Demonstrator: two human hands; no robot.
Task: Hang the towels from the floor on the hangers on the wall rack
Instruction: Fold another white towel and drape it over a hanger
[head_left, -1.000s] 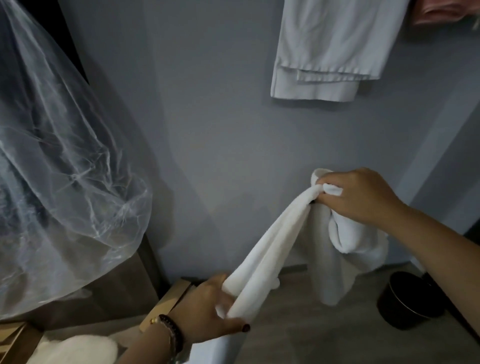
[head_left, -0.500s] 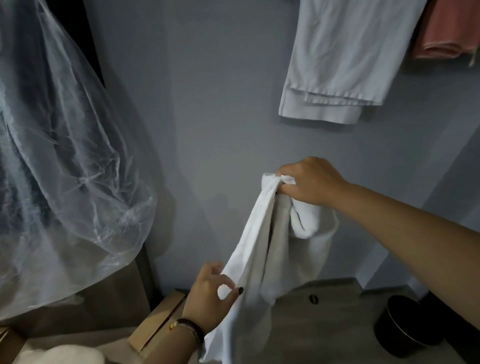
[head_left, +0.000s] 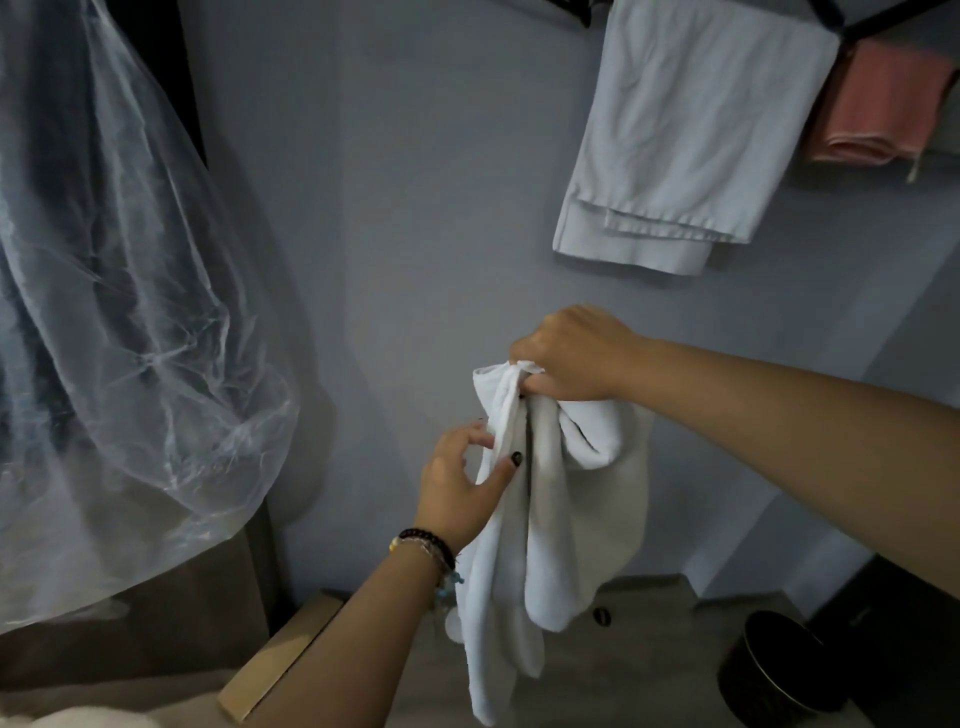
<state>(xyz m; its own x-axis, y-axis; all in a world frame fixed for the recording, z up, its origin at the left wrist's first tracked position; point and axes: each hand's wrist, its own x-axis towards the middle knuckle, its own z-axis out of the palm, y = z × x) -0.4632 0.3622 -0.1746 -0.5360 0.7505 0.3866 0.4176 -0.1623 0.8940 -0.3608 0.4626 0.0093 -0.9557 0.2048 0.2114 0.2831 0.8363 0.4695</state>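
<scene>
Here, the right hand (head_left: 571, 358) grips the bunched top of a white towel (head_left: 540, 519) hanging before the wall, the left hand (head_left: 462, 483) pinches a fold just below, and a dark round bin (head_left: 774, 670), contents unreadable, sits in the floor's lower right corner.

black hanger bar (head_left: 860, 23) cut by top edge, wall rack out of frame | pink folded towel (head_left: 878, 104) right part cut off | white fluffy towel on floor (head_left: 88, 719) clipped by bottom edge | right hand (head_left: 571, 358) fingertips buried in white held towel (head_left: 540, 499) | small dark object on floor (head_left: 601, 616) too small to identify | black round bin (head_left: 779, 670) partly hidden by right forearm
</scene>
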